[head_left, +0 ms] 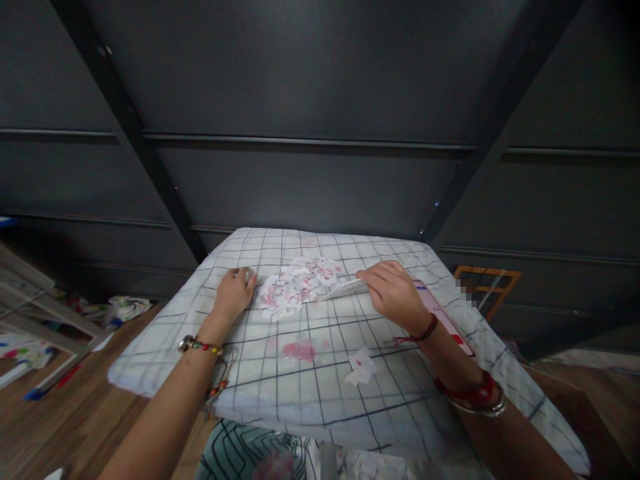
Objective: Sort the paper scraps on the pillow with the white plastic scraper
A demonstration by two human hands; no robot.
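From where I'm standing, the R hand (393,293) has a thin white strip (345,288) pinched btwn thumb & fingers, held at a slant over the checked cloth (300,400), its low end at the R edge of a heap of white, pink-blotched scraps (300,283). It's a bit blurred, so can't say for sure if the strip is paper or smth stiffer. The L hand (235,293) lies palm down on the cloth, just beside the heap's L side, fingers loosely bent, grip slack, nothing in it that I can see. So the step in hand, I'd say, is handling that one strip at the heap w/ the R hand only. Next move prob. calls for a light pinch & a steady wrist, since scraps this thin look easy to crease or scatter; the L hand is close enough to steady the pile if req'd. One loose scrap (361,366) sits apart, nearer the person, R of a pink stain (300,350); a pink-framed device (440,320) lies by the R forearm.
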